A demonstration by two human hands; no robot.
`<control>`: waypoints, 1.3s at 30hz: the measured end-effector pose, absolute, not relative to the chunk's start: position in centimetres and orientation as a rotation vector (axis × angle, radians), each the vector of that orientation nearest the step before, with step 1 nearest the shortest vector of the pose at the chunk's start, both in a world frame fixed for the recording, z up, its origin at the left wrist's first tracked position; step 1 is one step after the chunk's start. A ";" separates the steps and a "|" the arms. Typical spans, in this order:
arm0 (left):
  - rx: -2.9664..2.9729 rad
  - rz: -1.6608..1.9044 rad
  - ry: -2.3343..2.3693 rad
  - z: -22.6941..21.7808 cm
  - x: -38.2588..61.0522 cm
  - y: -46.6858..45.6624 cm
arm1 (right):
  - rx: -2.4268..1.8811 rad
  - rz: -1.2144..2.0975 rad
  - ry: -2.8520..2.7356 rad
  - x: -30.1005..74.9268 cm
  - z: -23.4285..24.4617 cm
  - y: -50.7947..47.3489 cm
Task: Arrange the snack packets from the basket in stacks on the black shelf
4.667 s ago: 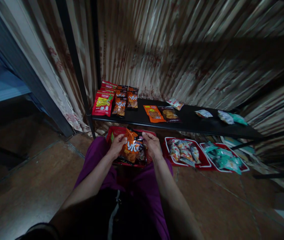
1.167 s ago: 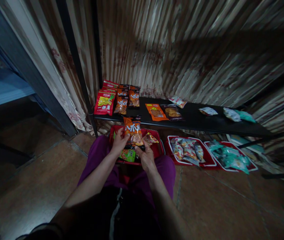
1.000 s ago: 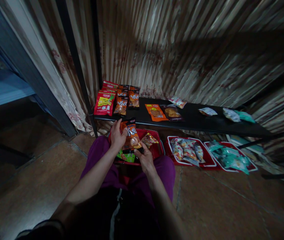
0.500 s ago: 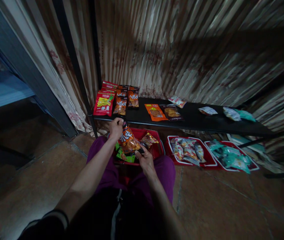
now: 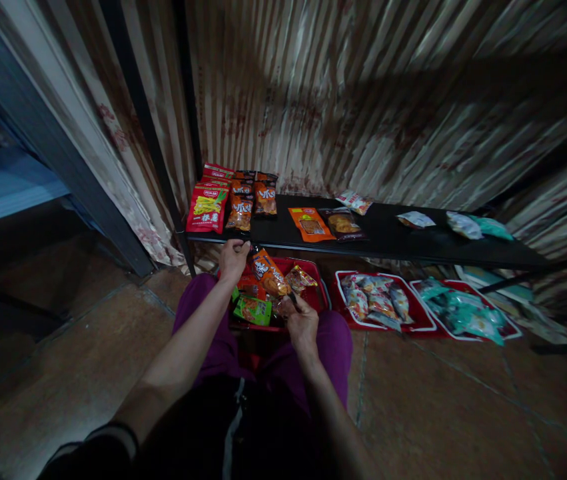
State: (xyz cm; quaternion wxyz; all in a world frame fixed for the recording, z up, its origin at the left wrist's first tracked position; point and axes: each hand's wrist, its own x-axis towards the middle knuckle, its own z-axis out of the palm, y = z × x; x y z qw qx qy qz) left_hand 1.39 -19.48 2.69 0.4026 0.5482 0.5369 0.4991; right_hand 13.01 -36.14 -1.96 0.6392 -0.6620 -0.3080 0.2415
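Note:
My left hand [image 5: 234, 257] pinches the top corner of an orange snack packet [image 5: 268, 272], holding it tilted just above a red basket [image 5: 316, 293] on my lap. My right hand [image 5: 301, 320] is closed on the lower end of the packets at the basket's near edge; what exactly it grips is too dark to name. A green packet [image 5: 252, 309] and other snack packets lie in the basket. On the low black shelf [image 5: 393, 243] ahead, red packets [image 5: 206, 207] and matching orange packets [image 5: 240, 211] stand in rows at the left end.
Loose packets lie along the shelf, an orange one [image 5: 310, 224] among them. Two red trays [image 5: 387, 301] of packets sit on the tiled floor under the shelf. A striped curtain hangs behind; a black post [image 5: 153, 133] stands at the shelf's left corner.
Both hands lifted orange packets out of the basket. My left hand shifted up to the packet's top corner and tipped it over, while my right hand dropped back to the basket's near edge.

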 end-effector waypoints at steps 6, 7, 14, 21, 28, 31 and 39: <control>0.804 1.107 1.013 2.9 1.7 -20.8 | -1.596 0.166 -0.979 13.4 -1.1 -36.9; 0.735 1.095 0.969 3.0 1.7 -21.1 | -1.601 0.128 -1.016 13.4 -1.0 -37.0; 0.572 1.096 0.888 3.6 1.6 -22.0 | -1.647 -0.108 -1.223 13.1 -1.4 -37.2; 0.436 1.090 0.969 3.2 1.9 -21.4 | -1.644 -0.155 -1.251 12.4 -1.5 -37.2; 0.374 1.133 0.990 2.9 1.6 -21.3 | -1.598 0.134 -0.826 11.8 -1.3 -37.3; 0.364 1.131 0.985 2.7 1.4 -21.3 | -1.417 0.470 -0.485 11.9 -1.4 -36.8; 0.368 1.137 0.913 2.5 1.2 -21.6 | -1.235 0.809 -0.255 12.7 -1.0 -36.2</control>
